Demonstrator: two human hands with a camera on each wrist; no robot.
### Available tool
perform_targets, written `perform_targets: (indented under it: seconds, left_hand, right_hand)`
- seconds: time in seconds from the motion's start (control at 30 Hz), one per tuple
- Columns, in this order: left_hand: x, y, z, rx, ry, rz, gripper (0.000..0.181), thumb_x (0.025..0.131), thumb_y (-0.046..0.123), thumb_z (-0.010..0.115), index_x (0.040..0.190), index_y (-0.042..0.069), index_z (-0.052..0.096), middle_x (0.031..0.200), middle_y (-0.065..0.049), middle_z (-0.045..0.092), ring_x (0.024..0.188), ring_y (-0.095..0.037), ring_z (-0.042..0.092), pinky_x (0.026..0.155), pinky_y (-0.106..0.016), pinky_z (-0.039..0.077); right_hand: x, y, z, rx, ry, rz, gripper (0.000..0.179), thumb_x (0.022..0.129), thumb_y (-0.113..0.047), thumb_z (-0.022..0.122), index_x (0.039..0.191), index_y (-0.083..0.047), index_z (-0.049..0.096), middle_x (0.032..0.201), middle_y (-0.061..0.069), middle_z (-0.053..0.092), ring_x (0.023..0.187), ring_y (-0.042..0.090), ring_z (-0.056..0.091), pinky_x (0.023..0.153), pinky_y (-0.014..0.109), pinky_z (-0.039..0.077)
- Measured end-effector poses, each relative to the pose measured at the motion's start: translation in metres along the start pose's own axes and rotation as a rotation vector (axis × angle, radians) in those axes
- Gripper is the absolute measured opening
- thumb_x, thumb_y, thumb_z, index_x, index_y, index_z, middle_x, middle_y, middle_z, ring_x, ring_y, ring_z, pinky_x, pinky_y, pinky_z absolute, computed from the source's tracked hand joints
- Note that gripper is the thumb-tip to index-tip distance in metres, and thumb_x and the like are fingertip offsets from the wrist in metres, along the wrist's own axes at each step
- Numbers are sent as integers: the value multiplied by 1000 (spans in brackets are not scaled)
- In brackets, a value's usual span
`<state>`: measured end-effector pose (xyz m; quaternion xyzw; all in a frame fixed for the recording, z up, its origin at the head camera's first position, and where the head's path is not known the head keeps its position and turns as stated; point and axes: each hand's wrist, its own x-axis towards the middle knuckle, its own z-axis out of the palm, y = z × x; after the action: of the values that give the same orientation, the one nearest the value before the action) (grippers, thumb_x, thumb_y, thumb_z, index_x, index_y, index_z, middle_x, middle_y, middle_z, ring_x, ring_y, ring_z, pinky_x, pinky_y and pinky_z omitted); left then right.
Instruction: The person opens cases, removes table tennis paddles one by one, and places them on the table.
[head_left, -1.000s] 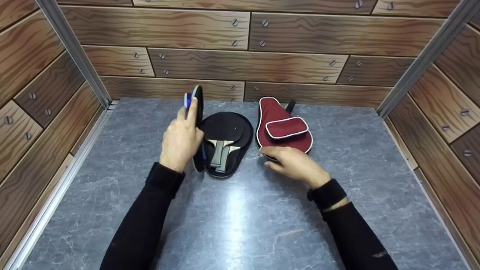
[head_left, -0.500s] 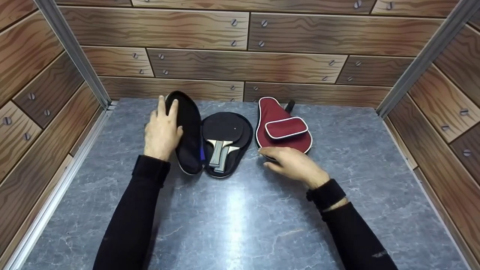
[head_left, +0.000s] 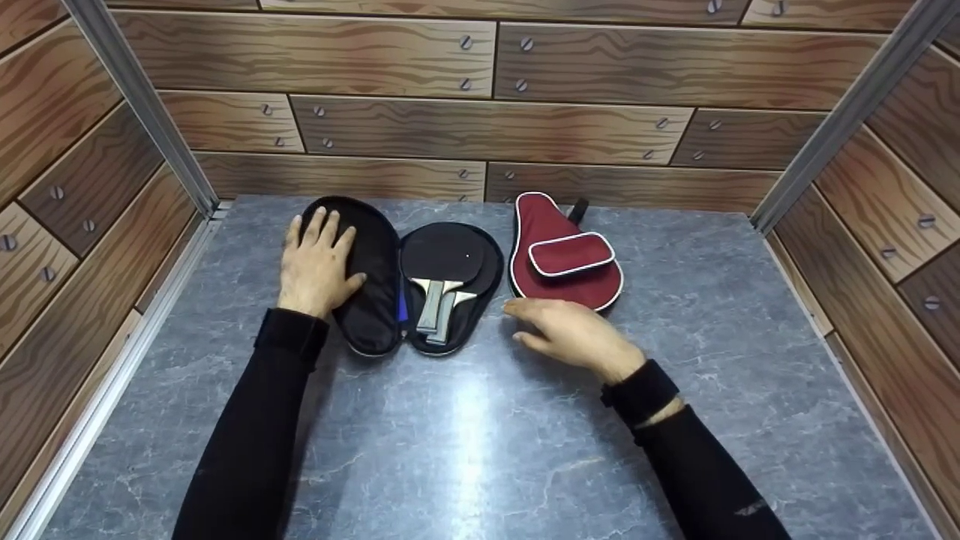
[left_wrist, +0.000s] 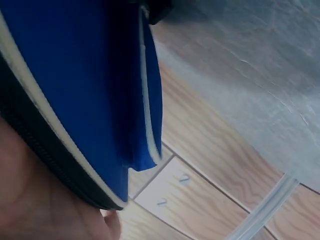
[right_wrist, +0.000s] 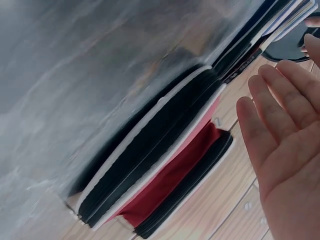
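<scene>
My left hand [head_left: 313, 266] lies with spread fingers on the lining of the folded-back lid [head_left: 376, 262] of a table tennis paddle case [head_left: 471, 321]. Two overlapping black paddles [head_left: 442, 251] with pale handles lie in its other half. The left wrist view gives the case's blue outside [left_wrist: 65, 75], edged in white piping. To the right, a red paddle case [head_left: 536, 289] with a raised zipped pocket [head_left: 571, 255] lies flat. My right hand [head_left: 574, 334] is at its near edge, fingers extended and holding nothing; in the right wrist view its palm [right_wrist: 290, 145] faces the camera.
A short black strap [head_left: 577, 212] sticks out behind the red case. Wood-patterned walls [head_left: 397, 131] enclose the grey marbled table [head_left: 465, 450] at the back and sides. Metal posts [head_left: 142, 105] stand at the back corners.
The left hand has swung the blue case's lid left and down until it lies flat, uncovering its black lining. The right hand has shifted slightly toward the person.
</scene>
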<state>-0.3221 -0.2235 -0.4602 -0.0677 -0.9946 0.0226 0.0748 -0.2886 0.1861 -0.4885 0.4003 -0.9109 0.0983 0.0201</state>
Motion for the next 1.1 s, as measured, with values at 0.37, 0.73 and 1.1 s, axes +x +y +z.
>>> perform_targets:
  seconds: [0.37, 0.73, 1.1]
  left_hand:
    - [-2, -4, 13, 86, -229, 236, 92, 92, 70, 65, 165, 21, 38, 175, -15, 29, 163, -38, 27, 133, -63, 21]
    - [3, -10, 24, -28, -250, 329, 103, 83, 69, 76, 167, 26, 33, 179, -12, 18, 164, -44, 20, 124, -72, 32]
    - [-2, -8, 30, -49, -234, 331, 106, 83, 69, 77, 168, 26, 31, 178, -12, 19, 162, -48, 23, 124, -69, 36]
  right_hand:
    - [10, -20, 9, -119, -44, -89, 53, 100, -31, 70, 150, -16, 60, 153, 3, 63, 144, 21, 59, 118, 43, 52]
    - [29, -24, 14, -160, -93, -144, 65, 98, -33, 74, 156, -12, 53, 161, 7, 55, 150, 25, 53, 122, 46, 47]
    - [34, -28, 25, -181, -105, -122, 52, 98, -31, 72, 145, -10, 63, 148, 8, 64, 134, 26, 66, 111, 43, 57]
